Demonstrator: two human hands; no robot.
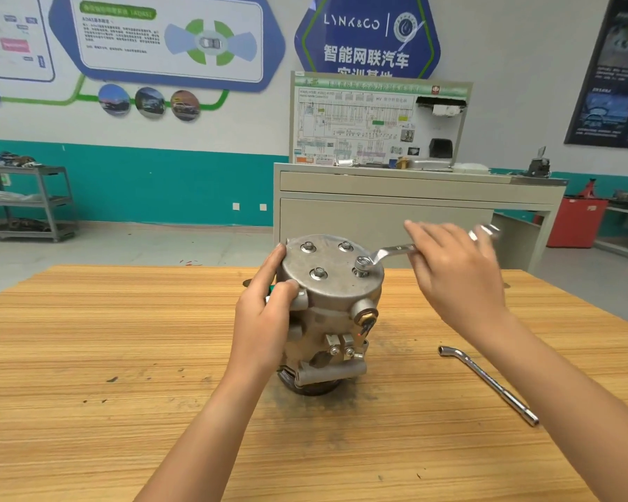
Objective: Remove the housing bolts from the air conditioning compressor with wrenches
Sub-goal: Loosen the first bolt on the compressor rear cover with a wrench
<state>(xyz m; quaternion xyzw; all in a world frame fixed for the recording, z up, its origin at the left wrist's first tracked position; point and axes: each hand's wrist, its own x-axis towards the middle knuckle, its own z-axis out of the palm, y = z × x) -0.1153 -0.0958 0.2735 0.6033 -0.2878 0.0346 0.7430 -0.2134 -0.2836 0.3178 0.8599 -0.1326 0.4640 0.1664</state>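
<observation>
The compressor (327,320) was stood on end at the middle of the wooden table (124,338). It was steadied by the left hand (265,320), fingers and thumb curled about the housing rim. A ring wrench (388,251) was seated on the near right bolt (362,264) (raised, threads showing). The right hand (454,273) was laid over the handle, fingers blurred and seemingly outstretched; whether the handle was clasped could not be told. The ring would best be kept level and fully seated, with the body braced against the turn. A red bin (573,222) was seen beyond, contents hidden.
</observation>
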